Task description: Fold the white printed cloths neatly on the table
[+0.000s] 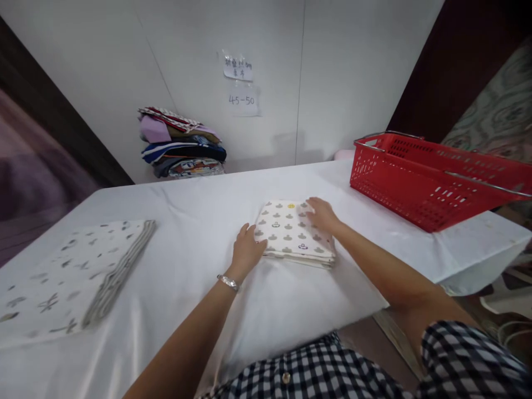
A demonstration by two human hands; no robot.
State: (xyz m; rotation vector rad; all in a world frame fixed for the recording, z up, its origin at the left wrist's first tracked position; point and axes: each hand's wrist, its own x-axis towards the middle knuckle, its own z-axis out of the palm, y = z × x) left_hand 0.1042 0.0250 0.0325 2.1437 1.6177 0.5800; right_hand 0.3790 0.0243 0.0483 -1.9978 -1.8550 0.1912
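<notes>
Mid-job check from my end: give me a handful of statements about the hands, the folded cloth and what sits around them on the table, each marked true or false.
1. Both hands rest on the folded patterned cloth. True: the left hand is at its near-left edge, the right hand at its far-right corner.
2. The red basket stands left of the cloth. False: it stands to the right, at the table's edge.
3. A stack of folded printed cloths lies at the left of the table. True.
4. The left wrist is bare. False: it wears a bracelet.
5. The pile of coloured fabrics sits inside the basket. False: it sits against the back wall.
</notes>
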